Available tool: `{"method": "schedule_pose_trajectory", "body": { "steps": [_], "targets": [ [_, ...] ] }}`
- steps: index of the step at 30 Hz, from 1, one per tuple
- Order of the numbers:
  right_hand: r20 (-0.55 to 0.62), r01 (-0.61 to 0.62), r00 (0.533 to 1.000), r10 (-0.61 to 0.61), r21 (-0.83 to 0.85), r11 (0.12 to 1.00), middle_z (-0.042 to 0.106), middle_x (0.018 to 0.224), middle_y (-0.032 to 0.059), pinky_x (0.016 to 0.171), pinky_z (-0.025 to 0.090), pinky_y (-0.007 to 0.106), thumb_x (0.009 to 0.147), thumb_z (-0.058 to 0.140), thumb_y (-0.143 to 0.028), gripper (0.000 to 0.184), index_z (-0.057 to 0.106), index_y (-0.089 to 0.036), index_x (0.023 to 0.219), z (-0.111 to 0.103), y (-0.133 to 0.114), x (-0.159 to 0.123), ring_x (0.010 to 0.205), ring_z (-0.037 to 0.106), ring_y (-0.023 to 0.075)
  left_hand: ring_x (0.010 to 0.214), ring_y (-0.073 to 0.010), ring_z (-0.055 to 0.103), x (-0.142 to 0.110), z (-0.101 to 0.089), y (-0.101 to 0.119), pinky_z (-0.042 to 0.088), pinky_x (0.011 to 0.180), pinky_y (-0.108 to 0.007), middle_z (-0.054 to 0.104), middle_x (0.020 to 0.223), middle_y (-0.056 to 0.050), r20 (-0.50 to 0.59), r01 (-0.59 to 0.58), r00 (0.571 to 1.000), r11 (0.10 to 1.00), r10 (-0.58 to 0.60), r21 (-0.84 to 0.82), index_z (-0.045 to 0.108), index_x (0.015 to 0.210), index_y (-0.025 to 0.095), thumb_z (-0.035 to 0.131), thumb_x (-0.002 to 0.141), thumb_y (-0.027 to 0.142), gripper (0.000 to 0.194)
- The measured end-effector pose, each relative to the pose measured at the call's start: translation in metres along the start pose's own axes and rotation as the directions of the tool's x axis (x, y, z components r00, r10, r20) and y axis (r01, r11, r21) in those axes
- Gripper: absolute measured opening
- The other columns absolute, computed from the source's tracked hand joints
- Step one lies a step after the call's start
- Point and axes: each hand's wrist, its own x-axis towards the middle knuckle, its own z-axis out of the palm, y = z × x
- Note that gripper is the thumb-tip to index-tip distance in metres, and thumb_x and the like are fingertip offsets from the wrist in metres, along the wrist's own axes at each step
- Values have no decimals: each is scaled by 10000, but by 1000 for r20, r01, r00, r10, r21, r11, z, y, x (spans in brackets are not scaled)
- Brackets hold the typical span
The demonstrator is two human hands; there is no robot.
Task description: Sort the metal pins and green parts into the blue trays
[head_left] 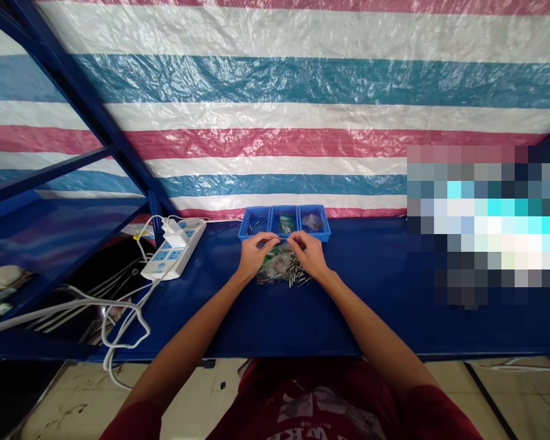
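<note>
My left hand (254, 253) and my right hand (310, 253) meet over the table, thumbs and fingertips pinched. A thin, light rod-like piece (283, 239) spans the gap between them, one end in each pinch; its exact kind is too small to make out. Below the hands lie crumpled clear plastic bags (275, 266) with some green in them. Beside these, under my right hand, spreads a loose heap of thin metal rods (297, 273). Just beyond my fingers stands a blue three-part bin (246, 236); its left part holds a few slim pieces, the other two hold plastic bags.
On the left a white power strip (158, 269) carries plugged-in white chargers (175, 237). White cables (137, 318) loop over the table's left side. A blue metal frame post (135, 162) rises there. Striped plastic sheeting (279, 143) hangs behind the blue table (366, 293). A pixelated patch covers the right.
</note>
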Motion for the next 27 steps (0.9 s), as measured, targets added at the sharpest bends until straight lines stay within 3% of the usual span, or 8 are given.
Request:
{"method": "schedule_pose_trajectory", "body": {
  "steps": [4, 8, 14, 20, 27],
  "targets": [
    [-9, -9, 1000, 9, 7, 1000, 655, 796, 34, 601, 472, 272, 905, 489, -430, 273, 625, -197, 946, 1, 1, 0, 599, 578, 149, 781, -193, 685, 0, -1, 2, 536, 766, -301, 734, 844, -58, 3, -25, 1000, 997, 25, 76, 708, 850, 165, 625, 839, 401, 250],
    [5, -1, 1000, 1, -5, 1000, 660, 808, 42, 609, 474, 275, 911, 482, -426, 268, 628, -202, 897, 1, 1, 0, 624, 588, 155, 768, -190, 679, 0, 0, 4, 528, 746, -293, 728, 808, -52, -4, -22, 1000, 997, 23, 79, 700, 825, 160, 620, 841, 400, 253],
    [10, -45, 999, 45, -1, 999, 648, 781, 32, 609, 467, 268, 920, 459, -416, 254, 600, -205, 904, 1, 1, -1, 643, 593, 159, 778, -201, 686, 0, 2, -1, 555, 748, -314, 728, 860, -69, -16, 91, 995, 985, -94, -145, 720, 837, 150, 754, 711, 402, 283],
    [21, -38, 999, 37, 56, 998, 587, 671, -8, 565, 438, 258, 928, 446, -400, 236, 566, -204, 879, 3, -2, -2, 526, 544, 134, 763, -201, 694, 1, 5, -9, 571, 766, -347, 729, 802, -53, 18, 187, 981, 927, -192, -324, 729, 815, 163, 821, 620, 384, 310],
    [39, -30, 999, 29, 19, 999, 564, 647, -14, 587, 434, 257, 942, 426, -427, 274, 575, -208, 874, 5, 1, -4, 550, 541, 138, 821, -217, 688, 1, 8, 0, 566, 723, -328, 728, 853, -71, 41, 216, 976, 922, -215, -321, 698, 794, 163, 802, 634, 432, 329]
  ]
}}
